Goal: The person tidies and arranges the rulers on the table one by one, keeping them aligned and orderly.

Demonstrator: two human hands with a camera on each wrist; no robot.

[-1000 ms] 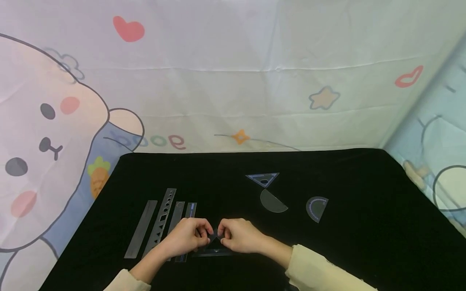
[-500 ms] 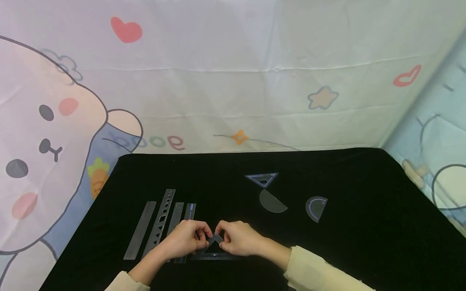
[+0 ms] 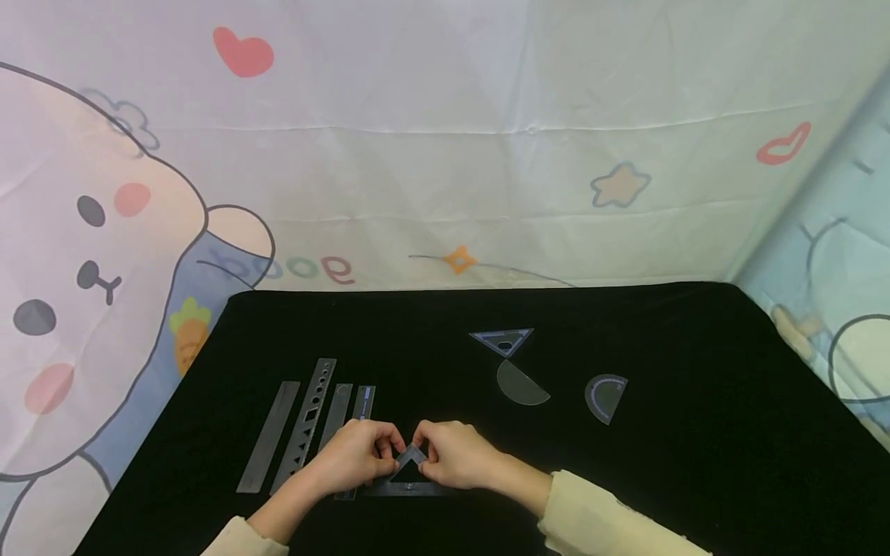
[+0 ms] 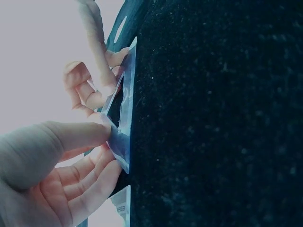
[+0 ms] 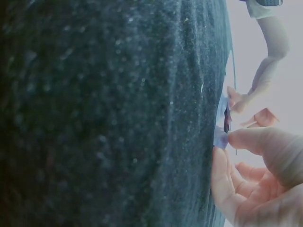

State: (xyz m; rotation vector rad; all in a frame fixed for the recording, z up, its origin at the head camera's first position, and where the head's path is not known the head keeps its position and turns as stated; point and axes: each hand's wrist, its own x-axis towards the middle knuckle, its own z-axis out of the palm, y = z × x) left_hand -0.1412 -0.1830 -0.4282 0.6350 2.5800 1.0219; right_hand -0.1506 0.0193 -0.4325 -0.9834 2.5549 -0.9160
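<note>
Two sides of the set square (image 3: pixel 424 489), at the surface (image 3: pixel 667 479) beside a ruler (image 3: pixel 365 401), are pinched, left hand (image 3: pixel 363 454) and right hand (image 3: pixel 455 454) nearly closed; uneven pulling, I judge, could slip it or nudge that ruler.

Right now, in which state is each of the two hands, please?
Left hand: closed, pinching the left side of the triangle ruler.
Right hand: closed, pinching the right side of the same triangle ruler.

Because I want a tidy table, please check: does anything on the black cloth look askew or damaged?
The protractor and plain half-disc look askew, their straight edges slanting differently, whereas the rulers lie side by side. No clear damage shows.
</note>
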